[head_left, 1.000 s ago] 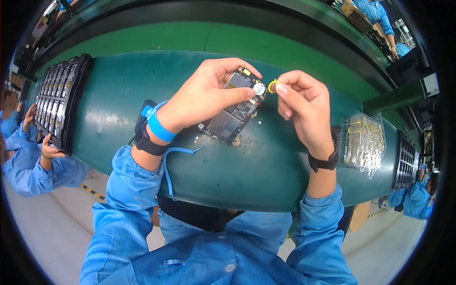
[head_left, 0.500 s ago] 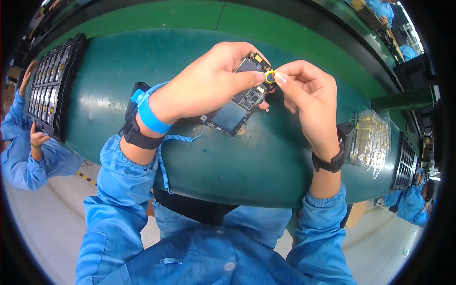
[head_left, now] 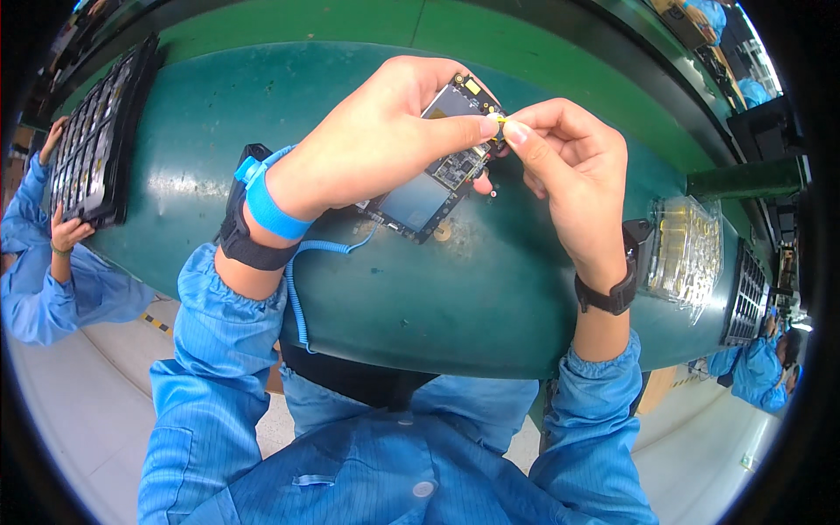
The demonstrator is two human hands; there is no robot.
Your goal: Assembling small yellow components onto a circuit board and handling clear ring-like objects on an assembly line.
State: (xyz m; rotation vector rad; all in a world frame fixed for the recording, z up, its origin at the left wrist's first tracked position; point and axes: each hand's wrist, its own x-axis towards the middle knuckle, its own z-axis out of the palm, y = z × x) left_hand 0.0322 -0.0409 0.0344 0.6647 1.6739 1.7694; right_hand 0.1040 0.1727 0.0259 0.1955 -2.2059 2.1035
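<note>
My left hand (head_left: pixel 372 144) is closed around a dark circuit board (head_left: pixel 416 201) with grey metal shields, holding it tilted above the green table. Its thumb lies across the board's upper right part. My right hand (head_left: pixel 573 171) pinches a small yellow piece (head_left: pixel 501 120) between thumb and forefinger, right at the board's edge, where the left thumb tip meets it. The fingertips partly cover this piece, and whether it touches the board I cannot tell. A blue wrist strap (head_left: pixel 273 206) is round my left wrist.
A coiled blue cord (head_left: pixel 299 293) runs from near the board down over the table's front edge. On the right lies a clear plastic tray (head_left: pixel 685 254) with yellow parts, beyond it a black tray (head_left: pixel 746 293). At far left another person's hands (head_left: pixel 70 232) hold a black slotted tray (head_left: pixel 105 131).
The yellow piece showed as a ring before and now appears as a thin strip between the fingertips. Both hands and the board have shifted slightly away from me.
</note>
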